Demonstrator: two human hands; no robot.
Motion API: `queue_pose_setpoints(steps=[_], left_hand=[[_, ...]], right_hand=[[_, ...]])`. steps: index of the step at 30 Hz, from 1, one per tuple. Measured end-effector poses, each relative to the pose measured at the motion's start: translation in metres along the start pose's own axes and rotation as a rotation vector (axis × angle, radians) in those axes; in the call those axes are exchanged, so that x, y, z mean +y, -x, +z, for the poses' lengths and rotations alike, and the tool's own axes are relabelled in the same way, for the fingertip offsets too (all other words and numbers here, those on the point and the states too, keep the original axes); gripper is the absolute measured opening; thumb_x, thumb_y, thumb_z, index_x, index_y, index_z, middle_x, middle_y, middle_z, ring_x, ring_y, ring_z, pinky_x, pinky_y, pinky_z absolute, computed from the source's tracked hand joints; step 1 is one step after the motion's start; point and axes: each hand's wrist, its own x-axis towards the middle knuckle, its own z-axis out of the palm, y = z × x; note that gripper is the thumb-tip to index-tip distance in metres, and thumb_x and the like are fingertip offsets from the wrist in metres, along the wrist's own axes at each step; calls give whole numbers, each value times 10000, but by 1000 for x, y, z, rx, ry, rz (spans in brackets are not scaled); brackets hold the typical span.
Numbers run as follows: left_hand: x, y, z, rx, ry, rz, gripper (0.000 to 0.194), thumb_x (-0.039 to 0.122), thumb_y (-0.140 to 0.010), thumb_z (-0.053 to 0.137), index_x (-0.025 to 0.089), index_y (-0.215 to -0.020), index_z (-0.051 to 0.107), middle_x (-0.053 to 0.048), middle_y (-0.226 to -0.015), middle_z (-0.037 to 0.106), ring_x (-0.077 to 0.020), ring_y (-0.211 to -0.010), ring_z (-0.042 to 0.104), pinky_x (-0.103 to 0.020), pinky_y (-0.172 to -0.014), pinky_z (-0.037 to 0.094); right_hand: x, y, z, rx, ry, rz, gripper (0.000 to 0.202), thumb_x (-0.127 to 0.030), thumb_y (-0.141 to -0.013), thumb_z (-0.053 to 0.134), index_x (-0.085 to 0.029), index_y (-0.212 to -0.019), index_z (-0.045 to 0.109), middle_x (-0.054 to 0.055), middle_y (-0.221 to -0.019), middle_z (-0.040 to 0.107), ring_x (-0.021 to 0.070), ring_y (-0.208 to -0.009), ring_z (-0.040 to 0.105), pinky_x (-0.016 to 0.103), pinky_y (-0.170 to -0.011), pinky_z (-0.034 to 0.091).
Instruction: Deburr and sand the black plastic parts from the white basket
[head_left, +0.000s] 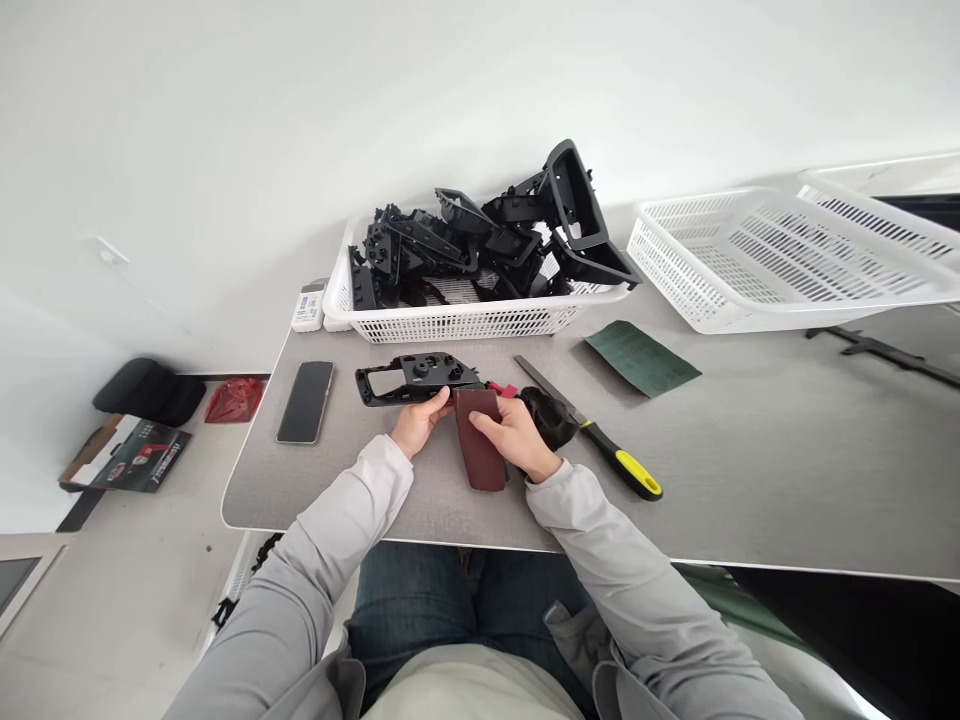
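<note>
My left hand (422, 424) is closed on the near side of a black plastic part (424, 372), a frame-like molding with a rectangular opening at its left end. In my right hand (519, 438) is a strip of reddish-brown sandpaper (480, 462), thumb flat on its face. The strip's upper end meets the right end of the plastic part, and my left fingertips are close to its edge. A small red item (501, 389) shows just behind the right hand. Beside that hand lies a crumpled black bundle (550, 415), its kind unclear.
A file (626, 472) with a yellow-black handle lies right of my hands, near a green sandpaper sheet (643, 358). A white basket (465, 325) of black plastic parts stands behind; more white baskets (720, 318) are at right. A phone (305, 402) lies left.
</note>
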Motion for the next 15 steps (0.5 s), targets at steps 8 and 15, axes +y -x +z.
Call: queue_pose_setpoints(steps=[8,15], left_hand=[[0,1,1,-15,-17,22,237,357,-642,807,187,-795,747,-55,-904,756,-302,-1140,614,-461,-1036,409],[-2,-1,-4,-11,-45,0,230,384,-670,790,183,-772,744,-58,-884,756,-301,-1130,622,-470,-1051,401]], right_hand=[[1,0,0,-74,94,-41,151,-298,-648,536,-195,-539,517,-38,-487,481,103,-470,404,238,-448,330],[2,2,2,-23,153,-136,152,-289,-670,533,-199,-547,528,-26,-500,502,116,-487,420,247,-467,349]])
